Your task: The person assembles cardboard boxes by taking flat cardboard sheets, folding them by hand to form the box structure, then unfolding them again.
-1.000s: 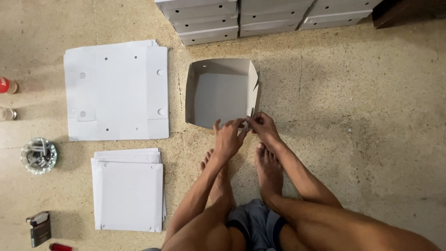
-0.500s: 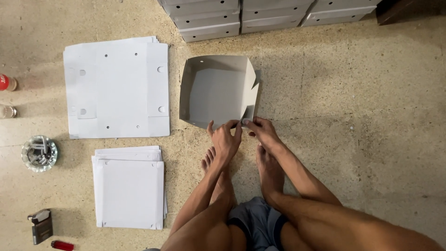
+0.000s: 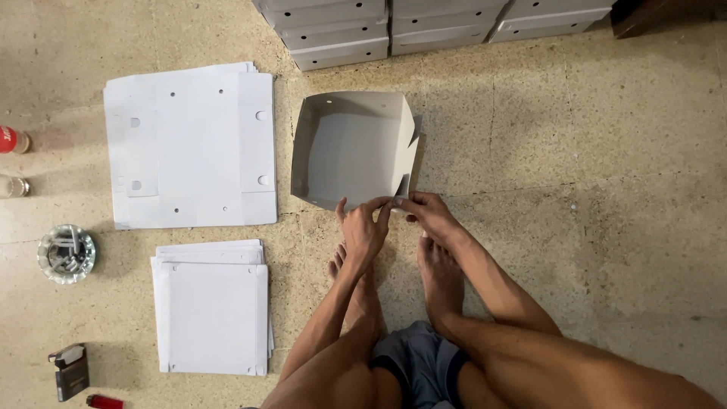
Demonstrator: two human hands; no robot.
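A half-folded white cardboard box (image 3: pixel 352 148) stands open on the speckled floor in front of me, its walls raised. My left hand (image 3: pixel 365 229) and my right hand (image 3: pixel 429 216) meet at its near right corner, both pinching a cardboard flap (image 3: pixel 400 191) there. My bare feet rest on the floor just below the hands.
A large flat cardboard blank (image 3: pixel 189 144) lies to the left, with a stack of smaller flat sheets (image 3: pixel 212 307) below it. Finished white boxes (image 3: pixel 424 26) are stacked along the top. A glass ashtray (image 3: pixel 67 254), two bottles (image 3: pixel 14 141), a cigarette pack (image 3: pixel 70 371) and a red lighter (image 3: pixel 104 401) sit far left.
The box has shifted slightly up and left in view. Both hands stay at its near right corner, working the flap.
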